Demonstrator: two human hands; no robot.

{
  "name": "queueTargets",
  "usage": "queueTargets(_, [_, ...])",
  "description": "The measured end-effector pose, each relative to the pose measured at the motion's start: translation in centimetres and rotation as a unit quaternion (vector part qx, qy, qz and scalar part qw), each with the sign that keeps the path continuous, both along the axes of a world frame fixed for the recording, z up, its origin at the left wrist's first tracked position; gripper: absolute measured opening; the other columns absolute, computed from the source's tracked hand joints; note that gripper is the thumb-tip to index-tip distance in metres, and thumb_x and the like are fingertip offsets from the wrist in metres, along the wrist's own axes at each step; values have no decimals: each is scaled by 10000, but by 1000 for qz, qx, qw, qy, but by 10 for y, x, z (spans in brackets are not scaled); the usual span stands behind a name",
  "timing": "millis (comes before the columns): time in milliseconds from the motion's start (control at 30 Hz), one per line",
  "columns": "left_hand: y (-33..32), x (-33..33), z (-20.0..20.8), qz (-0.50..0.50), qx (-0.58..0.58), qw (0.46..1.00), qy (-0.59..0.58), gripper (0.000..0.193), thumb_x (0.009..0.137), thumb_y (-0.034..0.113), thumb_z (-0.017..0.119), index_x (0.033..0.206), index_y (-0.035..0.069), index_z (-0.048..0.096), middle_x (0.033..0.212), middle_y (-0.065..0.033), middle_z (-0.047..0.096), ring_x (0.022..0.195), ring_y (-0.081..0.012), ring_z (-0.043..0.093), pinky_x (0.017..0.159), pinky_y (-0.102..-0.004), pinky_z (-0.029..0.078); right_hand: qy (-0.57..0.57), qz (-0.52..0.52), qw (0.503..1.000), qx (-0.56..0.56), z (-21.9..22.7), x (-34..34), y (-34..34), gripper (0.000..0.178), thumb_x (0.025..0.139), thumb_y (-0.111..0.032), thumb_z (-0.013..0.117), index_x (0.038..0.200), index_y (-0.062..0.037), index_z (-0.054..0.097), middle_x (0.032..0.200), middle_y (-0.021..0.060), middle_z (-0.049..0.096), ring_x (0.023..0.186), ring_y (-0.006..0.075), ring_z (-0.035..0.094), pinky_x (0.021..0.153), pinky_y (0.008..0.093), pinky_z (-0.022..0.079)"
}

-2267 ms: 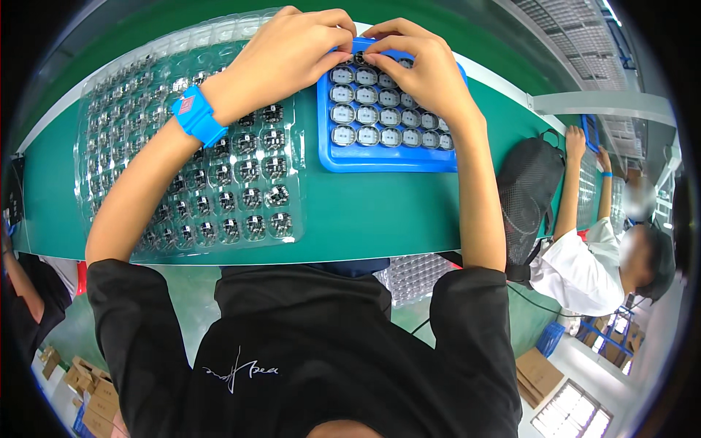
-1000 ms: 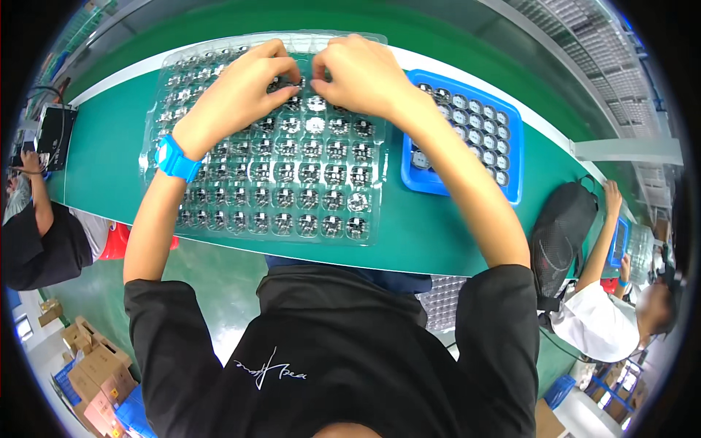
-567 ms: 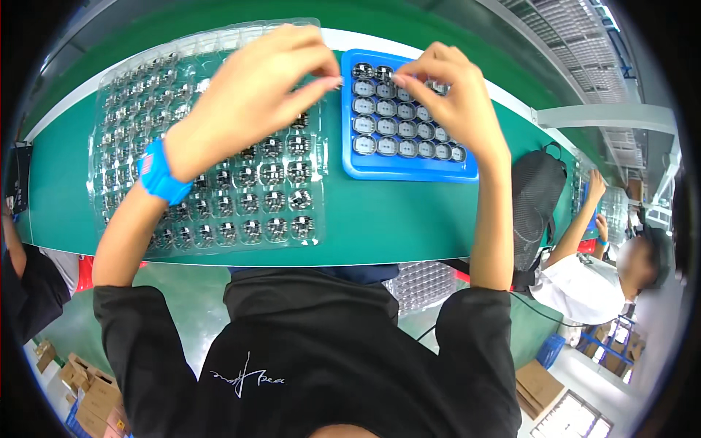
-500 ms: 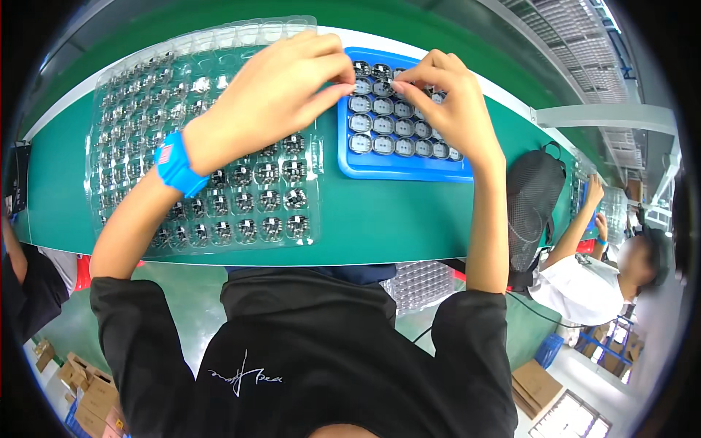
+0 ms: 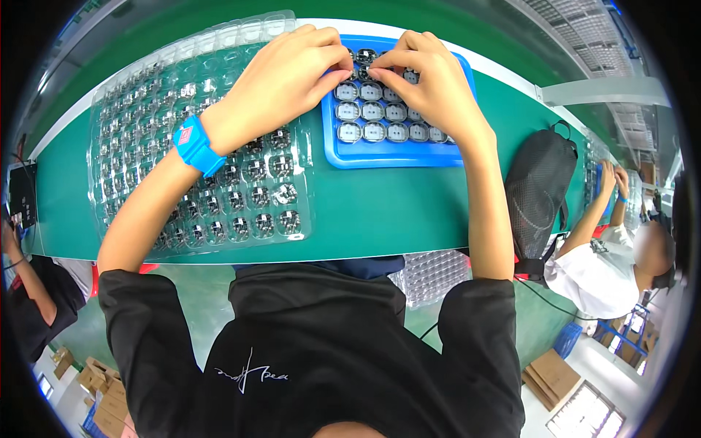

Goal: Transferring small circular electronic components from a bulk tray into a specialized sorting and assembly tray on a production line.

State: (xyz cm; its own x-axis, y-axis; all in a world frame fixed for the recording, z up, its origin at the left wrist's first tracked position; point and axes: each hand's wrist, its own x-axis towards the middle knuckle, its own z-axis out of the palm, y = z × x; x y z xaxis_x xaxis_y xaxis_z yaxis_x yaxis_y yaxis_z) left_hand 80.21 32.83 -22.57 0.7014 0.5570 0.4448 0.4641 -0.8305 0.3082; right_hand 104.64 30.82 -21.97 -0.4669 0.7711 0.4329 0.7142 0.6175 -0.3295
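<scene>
In the head view, leaning over the desk (image 5: 387, 212) and handling at the blue tray (image 5: 394, 158), holding rows of round grey parts (image 5: 374, 132). Curling thumb and finger of the left hand (image 5: 296, 69) and right hand (image 5: 423, 77) at both sides of a small dark part (image 5: 364, 74) near the tray's far edge, without being able to tell whether grasping or only touching it. Reaching with the left arm (image 5: 157, 193) over the clear plastic tray (image 5: 226, 38) of dark circuit pieces (image 5: 261, 196).

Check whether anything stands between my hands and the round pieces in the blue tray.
Nothing visible does. Your left hand and right hand reach over the blue tray from either side, with their fingertips at the round pieces toward its far left corner. Actual contact is too small to confirm.
</scene>
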Motion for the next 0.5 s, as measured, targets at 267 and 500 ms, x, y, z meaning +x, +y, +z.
queueTargets(267, [1,3,1,7,36,999,18,116,917,124,679,989,33,687,981,-100,611,971,-313,601,855,-435,494,-5,-2,1000,0,-4,-1,-1,102,871,-174,772,929,-90,782,832,50,598,843,239,569,762,373,487])
queueTargets(500, [0,0,-5,13,34,999,11,110,921,130,683,957,26,695,971,-92,617,962,-307,595,864,-434,491,-21,8,1000,-2,-3,-6,0,106,878,-164,766,933,-73,769,832,62,595,841,251,573,777,381,493])
